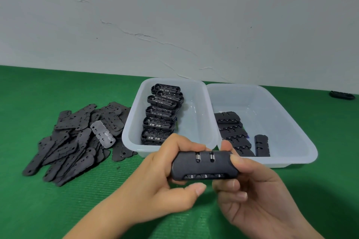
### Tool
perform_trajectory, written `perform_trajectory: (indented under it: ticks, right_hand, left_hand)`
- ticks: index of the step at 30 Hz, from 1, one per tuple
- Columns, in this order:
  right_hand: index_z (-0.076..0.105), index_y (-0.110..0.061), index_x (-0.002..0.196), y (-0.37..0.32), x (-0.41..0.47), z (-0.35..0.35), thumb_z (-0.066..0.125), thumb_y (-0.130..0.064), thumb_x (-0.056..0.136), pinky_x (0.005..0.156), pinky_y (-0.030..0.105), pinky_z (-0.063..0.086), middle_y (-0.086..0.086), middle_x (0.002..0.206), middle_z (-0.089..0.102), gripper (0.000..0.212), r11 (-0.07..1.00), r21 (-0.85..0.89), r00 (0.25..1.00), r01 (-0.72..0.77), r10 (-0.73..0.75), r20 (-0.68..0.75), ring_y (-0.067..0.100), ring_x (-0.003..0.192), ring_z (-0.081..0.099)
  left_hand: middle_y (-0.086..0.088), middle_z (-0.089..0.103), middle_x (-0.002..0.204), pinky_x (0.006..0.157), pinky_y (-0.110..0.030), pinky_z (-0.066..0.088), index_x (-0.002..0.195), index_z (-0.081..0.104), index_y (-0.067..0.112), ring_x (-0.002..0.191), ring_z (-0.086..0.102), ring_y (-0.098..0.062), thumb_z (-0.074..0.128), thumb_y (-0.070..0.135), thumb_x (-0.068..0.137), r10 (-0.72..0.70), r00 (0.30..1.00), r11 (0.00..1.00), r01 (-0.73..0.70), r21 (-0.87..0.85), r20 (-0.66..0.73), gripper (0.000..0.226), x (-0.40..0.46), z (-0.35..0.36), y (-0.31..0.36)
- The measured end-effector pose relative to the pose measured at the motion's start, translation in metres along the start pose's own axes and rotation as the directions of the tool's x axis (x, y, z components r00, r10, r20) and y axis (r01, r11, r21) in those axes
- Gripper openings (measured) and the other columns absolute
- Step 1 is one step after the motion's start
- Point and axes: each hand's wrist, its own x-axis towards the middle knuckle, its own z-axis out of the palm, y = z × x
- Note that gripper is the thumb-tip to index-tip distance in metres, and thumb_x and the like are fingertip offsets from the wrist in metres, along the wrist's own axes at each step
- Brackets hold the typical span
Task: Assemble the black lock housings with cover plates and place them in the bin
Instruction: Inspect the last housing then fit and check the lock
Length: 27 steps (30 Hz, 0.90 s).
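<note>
Above the green tabletop point(58, 209), at 6 o'clock from the two clear bins, both hands hold one black combination lock point(202, 165): the left hand point(165, 176) curls its grip around the left end, the right hand point(250, 188) pinches the right end. Cover plates point(73, 141) lie piled at 9 o'clock; open housings point(161, 114) fill the left bin point(200, 122), closed locks point(233, 132) lie in the right bin point(281, 122).

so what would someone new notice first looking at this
Front and centre, both hands grip a black lock housing by its ends, left hand and right hand, its dials reading 0 3 9. Behind it on the green mat sit two clear bins side by side: the left bin holds open housings, the right bin closed locks. A pile of black cover plates sprawls to the left.
</note>
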Motion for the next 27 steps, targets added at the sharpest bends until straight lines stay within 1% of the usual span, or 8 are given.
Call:
perform_trajectory:
  ticks: [2,6,8,13,16,20,23,27]
  right_hand:
    - [0.076,-0.009,0.070,0.001,0.001,0.001,0.087,0.010,0.015,0.025,0.020,0.036,0.009,0.057,0.061,0.059,1.000,-0.010,1.000,0.012,-0.012,-0.005,0.016,0.032,0.045]
    - [0.076,-0.009,0.071,0.003,0.002,0.001,0.088,0.009,0.015,0.026,0.019,0.037,0.009,0.058,0.060,0.060,1.000,-0.024,1.000,0.017,-0.018,-0.008,0.016,0.033,0.047]
    - [0.076,-0.009,0.071,0.004,0.002,0.001,0.088,0.008,0.016,0.026,0.020,0.038,0.009,0.058,0.060,0.059,0.999,-0.031,1.000,0.014,-0.014,-0.010,0.016,0.034,0.047]
    - [0.076,-0.009,0.071,0.004,0.004,0.001,0.089,0.006,0.014,0.027,0.019,0.039,0.009,0.057,0.059,0.060,0.999,-0.044,0.999,0.027,-0.028,-0.020,0.016,0.034,0.048]
    - [0.076,-0.009,0.072,0.005,0.004,0.001,0.089,0.007,0.014,0.028,0.019,0.040,0.010,0.057,0.059,0.061,0.999,-0.038,0.999,0.024,-0.025,-0.021,0.017,0.033,0.049]
    - [0.077,-0.009,0.072,0.006,0.004,0.000,0.089,0.006,0.012,0.027,0.019,0.039,0.010,0.056,0.058,0.063,0.999,-0.037,0.999,0.029,-0.029,-0.020,0.017,0.032,0.049]
    - [0.076,-0.008,0.072,0.006,0.004,-0.001,0.089,0.007,0.012,0.026,0.019,0.039,0.010,0.056,0.059,0.063,0.999,-0.022,0.999,0.029,-0.029,-0.015,0.017,0.032,0.049]
    - [0.076,-0.008,0.072,0.007,0.005,-0.001,0.089,0.007,0.016,0.027,0.020,0.039,0.009,0.059,0.062,0.060,1.000,-0.002,1.000,0.025,-0.025,0.002,0.016,0.033,0.049]
  left_hand:
    - [0.018,0.065,0.108,0.069,-0.028,0.057,0.103,0.051,0.046,0.087,0.066,-0.014,0.071,0.028,0.068,-0.034,0.998,0.999,0.033,-0.020,-0.047,0.044,-0.001,0.003,0.000]
    - [0.022,0.067,0.097,0.061,-0.012,0.048,0.097,0.055,0.041,0.070,0.060,0.004,0.072,0.022,0.069,-0.060,0.991,0.990,0.044,-0.132,-0.120,0.038,0.000,0.009,0.002]
    - [0.022,0.067,0.093,0.060,-0.007,0.046,0.096,0.056,0.035,0.069,0.059,0.006,0.071,0.017,0.070,-0.057,0.989,0.984,0.034,-0.174,-0.134,0.035,0.000,0.010,0.004]
    - [0.010,0.069,0.083,0.056,-0.013,0.047,0.089,0.061,0.031,0.061,0.057,-0.001,0.076,0.019,0.063,-0.149,0.973,0.945,0.088,-0.315,-0.175,0.033,0.001,0.014,0.004]
    - [0.002,0.071,0.084,0.059,-0.018,0.051,0.087,0.061,0.025,0.066,0.062,-0.007,0.080,0.016,0.059,-0.191,0.964,0.913,0.107,-0.393,-0.182,0.035,0.002,0.016,0.002]
    - [-0.001,0.073,0.087,0.063,-0.020,0.053,0.088,0.061,0.025,0.071,0.066,-0.011,0.081,0.014,0.059,-0.208,0.964,0.903,0.125,-0.412,-0.163,0.036,0.000,0.015,0.001]
    - [0.005,0.072,0.089,0.062,-0.016,0.052,0.090,0.062,0.030,0.071,0.066,-0.006,0.078,0.015,0.063,-0.194,0.975,0.904,0.134,-0.407,-0.110,0.035,0.000,0.012,0.002]
    - [0.004,0.071,0.086,0.062,-0.020,0.053,0.089,0.062,0.032,0.071,0.062,-0.008,0.078,0.021,0.063,-0.166,0.973,0.939,0.106,-0.326,-0.161,0.033,0.001,0.012,0.004]
